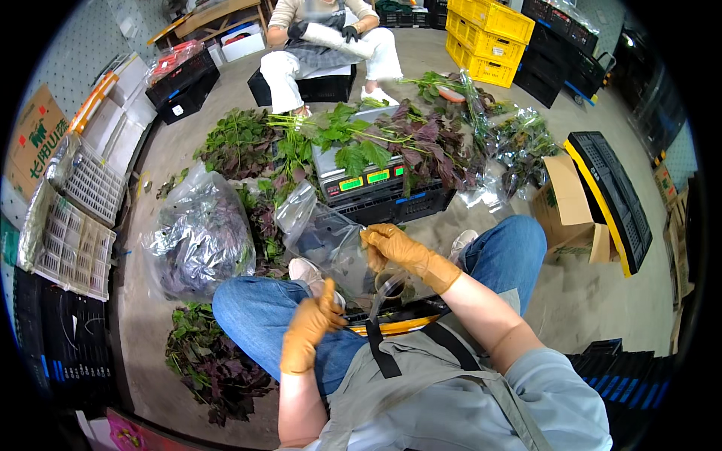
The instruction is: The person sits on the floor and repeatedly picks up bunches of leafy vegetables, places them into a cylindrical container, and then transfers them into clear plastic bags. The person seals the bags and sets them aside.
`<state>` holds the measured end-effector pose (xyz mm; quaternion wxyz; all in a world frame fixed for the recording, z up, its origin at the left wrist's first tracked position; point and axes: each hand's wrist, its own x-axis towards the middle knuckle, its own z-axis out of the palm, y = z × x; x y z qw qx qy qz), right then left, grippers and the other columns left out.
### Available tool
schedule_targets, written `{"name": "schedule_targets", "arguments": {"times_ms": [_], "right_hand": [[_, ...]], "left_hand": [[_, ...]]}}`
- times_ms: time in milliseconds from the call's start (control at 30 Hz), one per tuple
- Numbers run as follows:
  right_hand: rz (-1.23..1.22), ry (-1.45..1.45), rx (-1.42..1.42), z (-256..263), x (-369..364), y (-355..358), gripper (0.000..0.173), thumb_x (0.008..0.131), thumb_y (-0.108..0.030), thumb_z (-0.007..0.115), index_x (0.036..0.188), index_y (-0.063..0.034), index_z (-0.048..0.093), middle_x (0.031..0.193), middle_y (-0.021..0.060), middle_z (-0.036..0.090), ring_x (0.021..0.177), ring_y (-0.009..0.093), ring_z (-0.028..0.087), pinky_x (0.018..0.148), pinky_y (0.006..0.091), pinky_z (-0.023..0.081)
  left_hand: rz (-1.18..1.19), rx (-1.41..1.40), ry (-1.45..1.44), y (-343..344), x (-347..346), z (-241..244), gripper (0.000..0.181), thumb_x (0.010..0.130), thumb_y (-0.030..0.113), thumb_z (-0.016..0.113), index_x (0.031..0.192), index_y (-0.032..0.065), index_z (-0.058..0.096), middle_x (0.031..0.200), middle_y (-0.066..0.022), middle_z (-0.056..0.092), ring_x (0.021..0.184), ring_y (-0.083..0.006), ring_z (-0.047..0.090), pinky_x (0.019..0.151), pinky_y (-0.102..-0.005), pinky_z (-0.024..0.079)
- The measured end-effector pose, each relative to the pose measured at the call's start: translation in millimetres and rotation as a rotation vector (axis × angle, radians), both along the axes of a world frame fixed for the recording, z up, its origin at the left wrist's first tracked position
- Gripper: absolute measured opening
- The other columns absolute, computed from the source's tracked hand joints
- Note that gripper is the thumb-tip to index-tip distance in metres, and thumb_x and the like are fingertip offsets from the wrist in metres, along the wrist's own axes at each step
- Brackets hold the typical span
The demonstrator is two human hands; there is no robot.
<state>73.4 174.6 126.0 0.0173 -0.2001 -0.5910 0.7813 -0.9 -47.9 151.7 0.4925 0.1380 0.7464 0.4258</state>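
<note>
My right hand (397, 251), in a tan rubber glove, grips the edge of a clear plastic bag (333, 237) that spreads out towards the scale. Low over my left thigh, my left hand (316, 324) wears the same kind of glove; its index finger points up and it holds nothing that I can make out. Near my lap is a roll of tape (390, 283), partly hidden by a clear strip. A digital scale (361, 183) with lit displays stands on a black crate (420, 206). Green and purple leafy stems (366, 141) lie across the scale.
A filled plastic bag of leaves (203, 242) stands at left, a leaf pile (217, 366) below it. An open cardboard box (564, 208) and black crate with yellow rim (612, 197) are at right. A seated person (333, 45) faces me; yellow crates (488, 42) stand behind.
</note>
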Motion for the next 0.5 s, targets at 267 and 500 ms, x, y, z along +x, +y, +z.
{"name": "schedule_targets", "arguments": {"times_ms": [267, 500], "right_hand": [[-0.058, -0.063, 0.055, 0.1, -1.3, -3.8, 0.03, 0.091, -0.031, 0.053, 0.079, -0.0039, 0.056, 0.045, 0.0008, 0.043, 0.033, 0.009, 0.035, 0.032, 0.0246, 0.026], [0.039, -0.221, 0.147, -1.7, 18.2, 1.4, 0.024, 0.075, -0.023, 0.074, 0.08, -0.0033, 0.061, 0.051, -0.001, 0.046, 0.039, 0.006, 0.035, 0.035, 0.0226, 0.024]], "left_hand": [[0.93, 0.644, -1.165, 45.3, 37.2, -88.1, 0.049, 0.079, 0.038, 0.065, 0.111, 0.0024, 0.054, 0.104, -0.0089, 0.062, 0.098, -0.0193, 0.057, 0.086, -0.0445, 0.047], [0.953, 0.662, -0.872, 39.4, 36.9, -87.9, 0.034, 0.076, 0.005, 0.066, 0.108, 0.0131, 0.056, 0.1, -0.0037, 0.06, 0.092, -0.0146, 0.057, 0.086, -0.0342, 0.047]]}}
